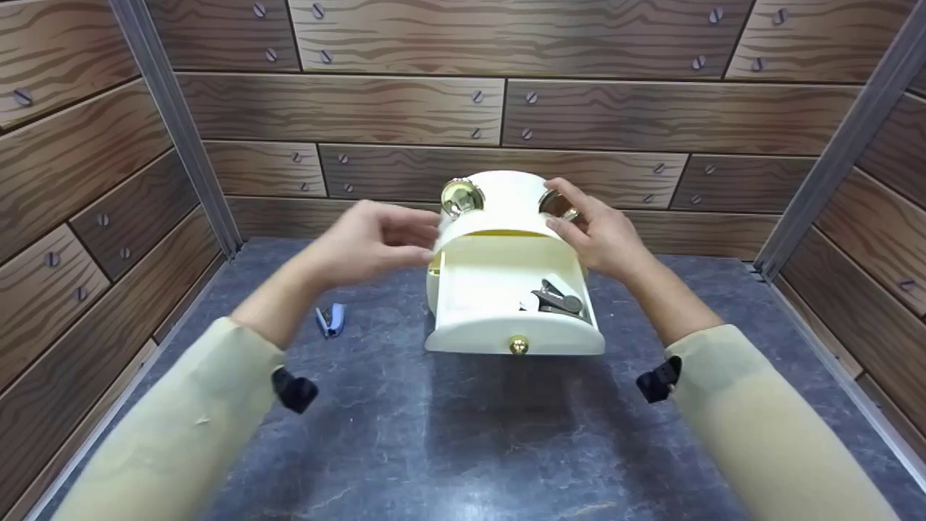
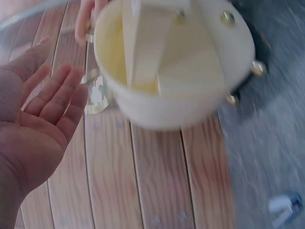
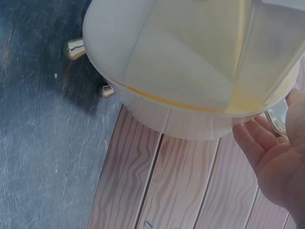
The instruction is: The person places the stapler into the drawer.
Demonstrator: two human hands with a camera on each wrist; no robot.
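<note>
A white, clock-shaped drawer box (image 1: 506,195) with gold bells on top stands ahead of me, its front drawer (image 1: 477,289) pulled out. Dark clip-like pieces (image 1: 557,298) lie at the right in the drawer, and a round gold knob (image 1: 519,345) sits on its front. My right hand (image 1: 604,235) grips the box's upper right side around the right bell, thumb toward the front. Beside the left side, my left hand (image 1: 369,242) is held with loosely extended fingers and nothing in it. The left wrist view shows its palm (image 2: 33,138) apart from the box.
A small blue stapler (image 1: 330,320) lies on the dark marbled table (image 1: 376,427), left of the box. Wood-patterned walls (image 1: 405,108) close off the back and sides, with metal posts (image 1: 181,116) in the corners. Gold feet (image 3: 75,49) stick out under the box.
</note>
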